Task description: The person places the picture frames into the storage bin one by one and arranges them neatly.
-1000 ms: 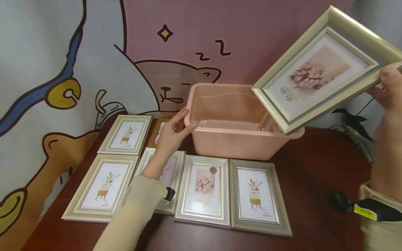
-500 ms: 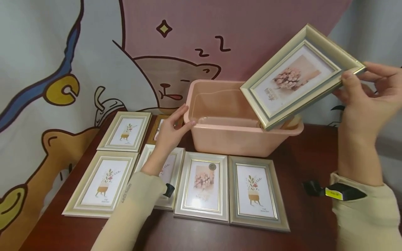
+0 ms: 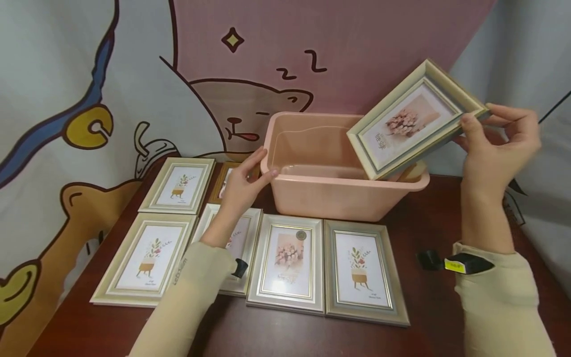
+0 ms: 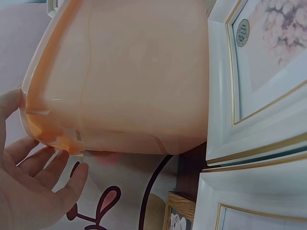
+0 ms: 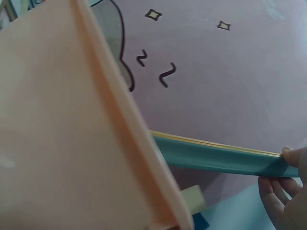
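Blossom-print picture frame (image 3: 406, 121), not yet set down, was grasped by right hand (image 3: 499, 144), tilted over three-o'clock end of pink bin (image 3: 330, 198); bin was touched at eight o'clock by left hand (image 3: 243, 188), fingers relaxed. Six frames (image 3: 290, 265) were already laid on table (image 3: 267, 339), five to nine o'clock.

Dark red-brown table (image 3: 285, 337), pink tub (image 3: 330, 198) toward the back
Four picture frames (image 3: 290, 265) lie side by side in front; behind the leftmost frame (image 3: 144, 260) lies a cream frame (image 3: 177, 186), then a brown frame (image 3: 218, 186), partly hidden.
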`<action>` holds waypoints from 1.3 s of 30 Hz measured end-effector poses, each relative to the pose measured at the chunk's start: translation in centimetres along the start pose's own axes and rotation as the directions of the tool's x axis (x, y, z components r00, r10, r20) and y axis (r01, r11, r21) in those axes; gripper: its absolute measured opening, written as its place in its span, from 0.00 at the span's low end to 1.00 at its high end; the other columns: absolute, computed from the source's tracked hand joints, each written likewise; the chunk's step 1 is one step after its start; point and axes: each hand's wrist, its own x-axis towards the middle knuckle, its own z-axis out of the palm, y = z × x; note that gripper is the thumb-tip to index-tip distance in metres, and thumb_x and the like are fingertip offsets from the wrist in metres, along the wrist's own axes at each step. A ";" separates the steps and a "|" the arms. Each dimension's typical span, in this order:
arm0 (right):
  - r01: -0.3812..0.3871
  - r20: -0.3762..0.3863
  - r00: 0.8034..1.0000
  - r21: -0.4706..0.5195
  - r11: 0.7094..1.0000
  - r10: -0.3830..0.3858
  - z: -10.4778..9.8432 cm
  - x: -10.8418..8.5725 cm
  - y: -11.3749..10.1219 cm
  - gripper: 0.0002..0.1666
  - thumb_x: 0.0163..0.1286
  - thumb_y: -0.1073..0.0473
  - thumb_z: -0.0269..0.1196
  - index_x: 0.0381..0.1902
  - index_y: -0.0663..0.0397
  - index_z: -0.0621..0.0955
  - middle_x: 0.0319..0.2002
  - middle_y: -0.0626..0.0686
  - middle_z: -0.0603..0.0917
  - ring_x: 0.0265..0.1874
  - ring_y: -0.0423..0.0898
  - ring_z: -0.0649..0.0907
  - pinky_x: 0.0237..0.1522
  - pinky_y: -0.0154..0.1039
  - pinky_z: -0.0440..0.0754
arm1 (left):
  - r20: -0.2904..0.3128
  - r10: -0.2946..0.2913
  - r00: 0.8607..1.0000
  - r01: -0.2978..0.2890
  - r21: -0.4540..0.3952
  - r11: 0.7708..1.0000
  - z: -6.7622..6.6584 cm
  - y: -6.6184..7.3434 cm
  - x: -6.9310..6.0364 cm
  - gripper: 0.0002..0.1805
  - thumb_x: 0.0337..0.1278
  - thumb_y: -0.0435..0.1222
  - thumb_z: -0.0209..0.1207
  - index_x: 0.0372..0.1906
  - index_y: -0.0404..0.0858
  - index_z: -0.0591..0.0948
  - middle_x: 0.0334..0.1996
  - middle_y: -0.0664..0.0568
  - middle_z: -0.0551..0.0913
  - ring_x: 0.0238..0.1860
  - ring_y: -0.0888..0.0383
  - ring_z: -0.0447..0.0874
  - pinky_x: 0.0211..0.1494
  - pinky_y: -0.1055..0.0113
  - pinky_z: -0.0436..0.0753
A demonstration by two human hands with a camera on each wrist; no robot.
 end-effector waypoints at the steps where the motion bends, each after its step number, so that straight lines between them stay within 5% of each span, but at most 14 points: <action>1: 0.011 0.011 1.000 -0.008 1.000 -0.011 0.0 -0.1 0.3 0.14 0.58 0.69 0.72 0.42 0.59 0.83 0.34 0.48 0.79 0.25 0.37 0.85 0.32 0.24 0.85 | 0.000 -0.001 1.000 0.001 0.000 1.000 0.0 0.0 0.0 0.34 0.62 0.42 0.66 0.72 0.41 0.71 0.75 0.53 0.67 0.75 0.53 0.65 0.74 0.57 0.71; 17: 0.174 0.111 0.982 -0.208 0.962 -0.153 -0.6 -1.6 2.8 0.15 0.59 0.64 0.72 0.44 0.58 0.84 0.36 0.37 0.82 0.31 0.33 0.83 0.32 0.20 0.82 | 0.004 -0.007 1.000 0.007 0.008 1.000 0.0 0.1 0.2 0.34 0.62 0.41 0.66 0.72 0.41 0.71 0.75 0.53 0.67 0.76 0.52 0.64 0.74 0.55 0.70; 27: 0.277 0.181 0.958 -0.377 0.884 -0.223 -0.9 -2.8 3.4 0.16 0.60 0.56 0.74 0.45 0.52 0.85 0.38 0.25 0.79 0.36 0.26 0.81 0.34 0.14 0.77 | 0.005 -0.028 1.000 0.028 -0.008 1.000 0.1 0.0 0.1 0.35 0.62 0.43 0.66 0.72 0.43 0.70 0.75 0.55 0.66 0.76 0.53 0.63 0.74 0.55 0.70; 39: 0.403 0.332 0.907 -0.501 0.766 -0.260 -1.2 -4.4 3.6 0.18 0.60 0.60 0.74 0.45 0.67 0.84 0.40 0.61 0.84 0.39 0.14 0.72 0.38 0.07 0.68 | -0.002 -0.013 1.000 0.013 0.007 1.000 0.1 -0.1 0.1 0.34 0.62 0.43 0.66 0.72 0.42 0.71 0.75 0.53 0.67 0.76 0.52 0.64 0.74 0.54 0.70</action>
